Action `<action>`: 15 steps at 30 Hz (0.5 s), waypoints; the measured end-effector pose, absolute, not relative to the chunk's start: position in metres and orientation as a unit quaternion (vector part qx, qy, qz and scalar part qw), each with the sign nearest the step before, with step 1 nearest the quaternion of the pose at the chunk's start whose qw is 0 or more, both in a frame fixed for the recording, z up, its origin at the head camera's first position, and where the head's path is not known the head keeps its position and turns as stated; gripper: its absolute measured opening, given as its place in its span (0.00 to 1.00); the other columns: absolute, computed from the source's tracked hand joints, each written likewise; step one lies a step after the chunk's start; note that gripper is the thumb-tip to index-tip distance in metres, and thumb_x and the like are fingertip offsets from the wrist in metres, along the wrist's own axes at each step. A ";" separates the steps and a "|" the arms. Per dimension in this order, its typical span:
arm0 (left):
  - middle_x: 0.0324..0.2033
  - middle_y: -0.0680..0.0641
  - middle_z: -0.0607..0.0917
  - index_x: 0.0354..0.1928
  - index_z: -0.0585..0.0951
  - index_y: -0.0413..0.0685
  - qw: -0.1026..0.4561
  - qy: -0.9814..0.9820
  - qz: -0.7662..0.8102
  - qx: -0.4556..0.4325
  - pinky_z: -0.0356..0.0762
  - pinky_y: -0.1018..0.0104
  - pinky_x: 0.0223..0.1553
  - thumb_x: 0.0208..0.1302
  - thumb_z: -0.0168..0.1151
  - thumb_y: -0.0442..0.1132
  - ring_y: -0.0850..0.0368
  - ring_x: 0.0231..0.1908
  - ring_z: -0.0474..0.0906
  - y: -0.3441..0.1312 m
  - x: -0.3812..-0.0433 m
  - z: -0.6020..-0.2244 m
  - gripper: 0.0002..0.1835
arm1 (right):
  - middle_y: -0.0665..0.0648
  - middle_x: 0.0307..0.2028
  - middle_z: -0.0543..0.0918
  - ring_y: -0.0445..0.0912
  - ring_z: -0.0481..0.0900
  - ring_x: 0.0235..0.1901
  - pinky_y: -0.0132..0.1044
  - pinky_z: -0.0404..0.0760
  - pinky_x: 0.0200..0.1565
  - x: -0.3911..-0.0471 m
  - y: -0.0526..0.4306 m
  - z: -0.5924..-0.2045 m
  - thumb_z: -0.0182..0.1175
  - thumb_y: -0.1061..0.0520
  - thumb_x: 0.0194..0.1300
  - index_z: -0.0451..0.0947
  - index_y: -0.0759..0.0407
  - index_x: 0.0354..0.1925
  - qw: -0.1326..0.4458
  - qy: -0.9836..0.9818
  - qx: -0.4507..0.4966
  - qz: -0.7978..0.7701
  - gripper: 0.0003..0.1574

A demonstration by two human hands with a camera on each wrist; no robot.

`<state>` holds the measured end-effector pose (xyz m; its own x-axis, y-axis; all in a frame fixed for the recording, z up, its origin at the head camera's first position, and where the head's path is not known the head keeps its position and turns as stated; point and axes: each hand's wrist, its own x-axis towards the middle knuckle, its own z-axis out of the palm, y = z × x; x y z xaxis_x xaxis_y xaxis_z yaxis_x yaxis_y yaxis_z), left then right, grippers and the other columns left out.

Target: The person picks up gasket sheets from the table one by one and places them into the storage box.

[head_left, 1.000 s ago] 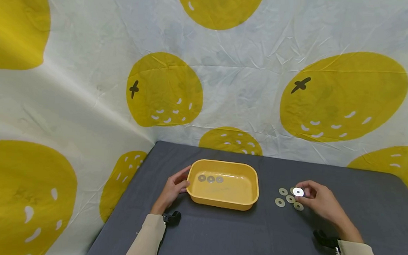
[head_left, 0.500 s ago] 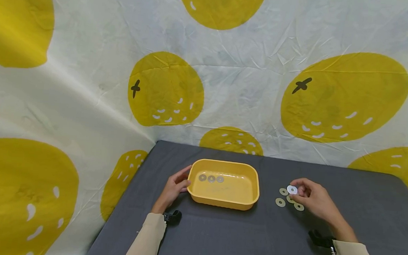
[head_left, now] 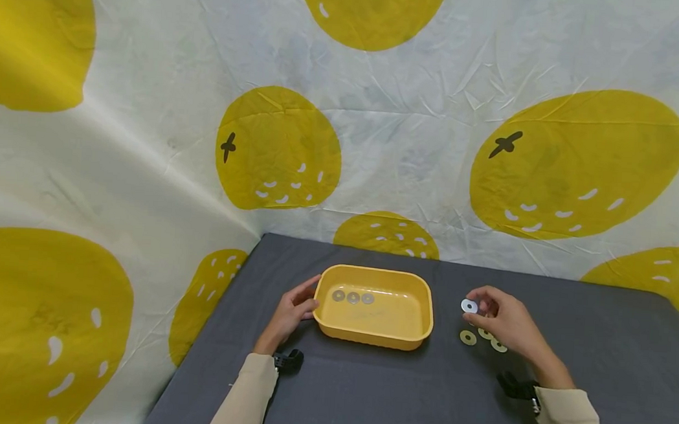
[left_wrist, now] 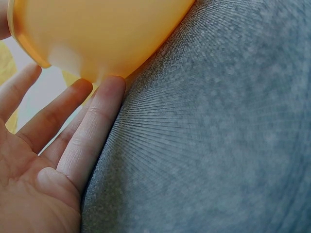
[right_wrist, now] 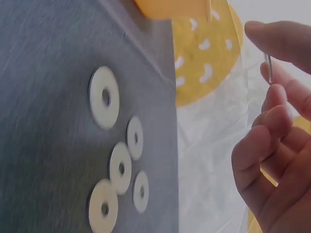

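Observation:
My left hand (head_left: 290,313) holds the left end of a yellow tray (head_left: 367,339). In the left wrist view, the thumb is at the tray's rim and nearly straight fingers (left_wrist: 95,121) touch its outer wall. Three washers (head_left: 353,298) lie in a row inside the tray, toward its back left. To the right of the tray, my right hand (head_left: 504,322) pinches one silvery washer (head_left: 469,305) between thumb and fingertips, raised above the table; the right wrist view shows it edge-on. Beneath that hand several loose washers (right_wrist: 104,97) lie flat on the cloth, some partly hidden in the head view.
A dark grey cloth (head_left: 375,396) covers the table. White fabric printed with yellow fruit (head_left: 279,150) hangs along the back and left side. Each wrist carries a black strap (head_left: 288,361).
My right hand has moved left with the pinched washer, from the right part of the loose group to its left side, closer to the tray. The left hand and tray stay put.

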<state>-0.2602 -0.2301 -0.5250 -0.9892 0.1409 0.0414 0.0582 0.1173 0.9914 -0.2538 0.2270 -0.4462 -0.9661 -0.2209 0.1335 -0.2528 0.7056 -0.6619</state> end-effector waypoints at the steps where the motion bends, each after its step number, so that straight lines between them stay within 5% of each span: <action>1: 0.64 0.35 0.79 0.76 0.68 0.63 0.030 0.747 0.660 0.066 0.87 0.58 0.50 0.73 0.58 0.35 0.36 0.59 0.80 -0.230 -0.261 -0.525 0.32 | 0.55 0.34 0.75 0.40 0.69 0.25 0.33 0.69 0.25 -0.254 0.224 -0.445 0.74 0.53 0.61 0.80 0.59 0.50 0.025 -0.922 0.131 0.363 0.21; 15: 0.63 0.35 0.79 0.76 0.68 0.60 0.019 0.745 0.662 0.073 0.88 0.60 0.48 0.72 0.59 0.34 0.43 0.56 0.83 -0.229 -0.261 -0.528 0.33 | 0.57 0.38 0.77 0.43 0.69 0.28 0.32 0.70 0.27 -0.264 0.186 -0.443 0.74 0.56 0.61 0.82 0.60 0.49 0.035 -0.917 0.150 0.368 0.19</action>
